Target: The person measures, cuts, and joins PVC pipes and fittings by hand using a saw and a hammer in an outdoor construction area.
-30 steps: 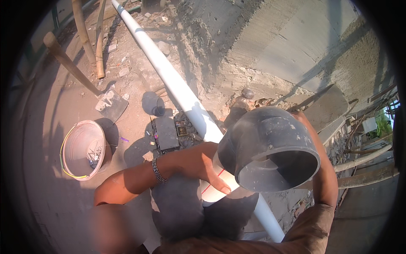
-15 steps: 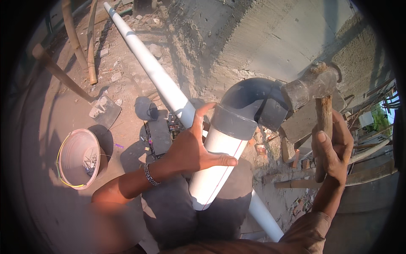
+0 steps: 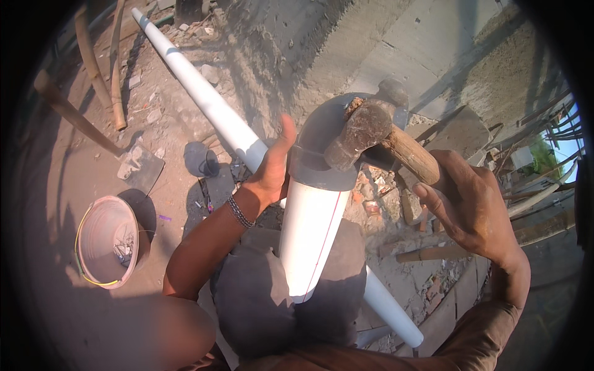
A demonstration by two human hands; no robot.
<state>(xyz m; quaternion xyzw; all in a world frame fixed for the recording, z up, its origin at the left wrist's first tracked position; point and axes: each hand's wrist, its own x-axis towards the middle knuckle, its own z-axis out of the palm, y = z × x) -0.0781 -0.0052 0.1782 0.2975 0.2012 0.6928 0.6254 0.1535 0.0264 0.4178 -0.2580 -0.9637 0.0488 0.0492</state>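
A white plastic pipe (image 3: 309,241) stands tilted between my knees, a dark grey pipe elbow (image 3: 322,167) on its upper end. My left hand (image 3: 270,173) cups the left side of the elbow, thumb raised; its other fingers are hidden behind the fitting. In my right hand (image 3: 473,207) is a hammer, gripped by its wooden handle (image 3: 414,157). The worn metal hammer head (image 3: 365,130) lies over the elbow in this view, covering part of it; whether they touch I cannot tell.
A long white pipe (image 3: 204,93) lies on the ground, passing beneath my legs. At left are a pinkish bucket (image 3: 86,247) with debris inside and a shovel (image 3: 142,167). A small dark fitting (image 3: 199,159) stands near rubble. A concrete wall (image 3: 402,49) rises ahead; bamboo poles (image 3: 433,252) lie at right.
The hammer has swung left and down over the elbow. My left hand has slid up from the white pipe to the elbow's side, its thumb no longer across the pipe. The view has shifted slightly.
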